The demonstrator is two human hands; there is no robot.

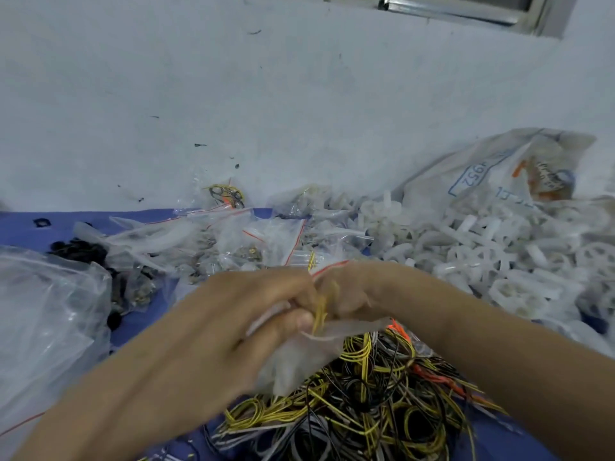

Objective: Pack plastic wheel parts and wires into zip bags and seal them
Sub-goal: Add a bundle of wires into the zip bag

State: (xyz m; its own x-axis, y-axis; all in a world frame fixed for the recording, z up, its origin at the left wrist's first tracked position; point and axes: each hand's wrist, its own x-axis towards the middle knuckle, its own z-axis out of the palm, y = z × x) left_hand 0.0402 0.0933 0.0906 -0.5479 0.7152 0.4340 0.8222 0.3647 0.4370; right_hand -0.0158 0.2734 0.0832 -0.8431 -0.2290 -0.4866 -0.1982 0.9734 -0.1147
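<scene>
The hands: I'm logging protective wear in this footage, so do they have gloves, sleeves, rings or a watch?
The left hand and the right hand are bare: no gloves, and no ring, watch or wristband shows. The left forearm and right forearm are uncovered too, with no sleeve up to the frame's edge. Motion blur hides finer detail.

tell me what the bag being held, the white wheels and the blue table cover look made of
Zip bag: thin, clear plastic film; it crumples, and yellow wires show through.
Wheel parts: moulded plastic, milky white, slightly translucent.
Table cover: blue, matt, likely cloth or soft sheet; too blurred to settle.
</scene>
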